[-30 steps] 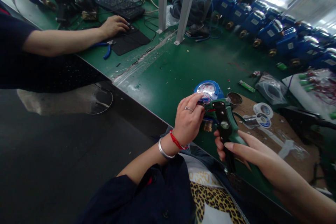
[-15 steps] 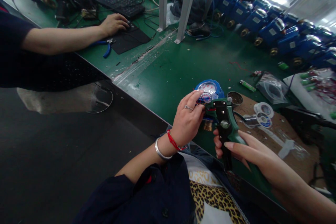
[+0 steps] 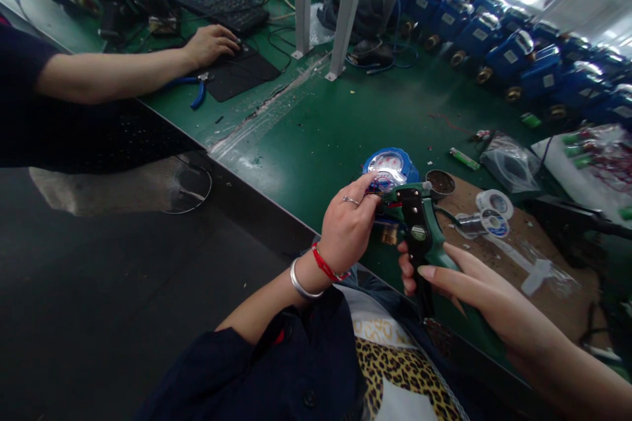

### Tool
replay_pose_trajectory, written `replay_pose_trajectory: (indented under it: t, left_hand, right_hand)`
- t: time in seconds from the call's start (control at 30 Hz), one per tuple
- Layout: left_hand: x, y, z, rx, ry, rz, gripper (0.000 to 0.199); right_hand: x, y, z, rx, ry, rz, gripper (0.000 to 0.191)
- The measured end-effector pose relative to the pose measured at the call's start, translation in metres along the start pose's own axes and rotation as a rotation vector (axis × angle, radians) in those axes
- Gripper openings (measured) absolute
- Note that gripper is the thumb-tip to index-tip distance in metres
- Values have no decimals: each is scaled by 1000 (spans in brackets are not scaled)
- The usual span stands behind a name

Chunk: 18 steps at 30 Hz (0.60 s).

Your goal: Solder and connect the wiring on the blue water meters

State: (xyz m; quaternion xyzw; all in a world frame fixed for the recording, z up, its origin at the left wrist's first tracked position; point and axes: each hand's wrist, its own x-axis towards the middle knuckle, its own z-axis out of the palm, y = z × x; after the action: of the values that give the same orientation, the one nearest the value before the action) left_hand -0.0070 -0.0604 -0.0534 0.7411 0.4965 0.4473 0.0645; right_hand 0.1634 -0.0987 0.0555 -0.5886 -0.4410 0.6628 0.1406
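My right hand is wrapped around the handles of a green and black wire stripper, its jaws pointing left toward my other hand. My left hand is closed in a pinch at those jaws, on thin wires that are partly hidden by the fingers. Just beyond the fingertips lies a round blue meter with a clear face, and a brass fitting shows below it. Exactly where the wires sit in the jaws is too small to tell.
A small round tin, solder spools and a brown board lie to the right. Several blue meters line the back. At left, a co-worker's hand rests on a mouse beside blue-handled pliers. Metal posts rise behind.
The whole view has shifted slightly. Both hands keep their places at the wire stripper, and the left fingers have moved very little beside the meter.
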Motion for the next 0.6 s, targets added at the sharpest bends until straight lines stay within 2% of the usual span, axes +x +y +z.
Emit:
replay_pose_trajectory:
  t: [0.6]
  left_hand:
    - [5, 1, 5, -28, 73, 14, 12]
  right_hand:
    - [0, 3, -3, 26, -31, -34, 33]
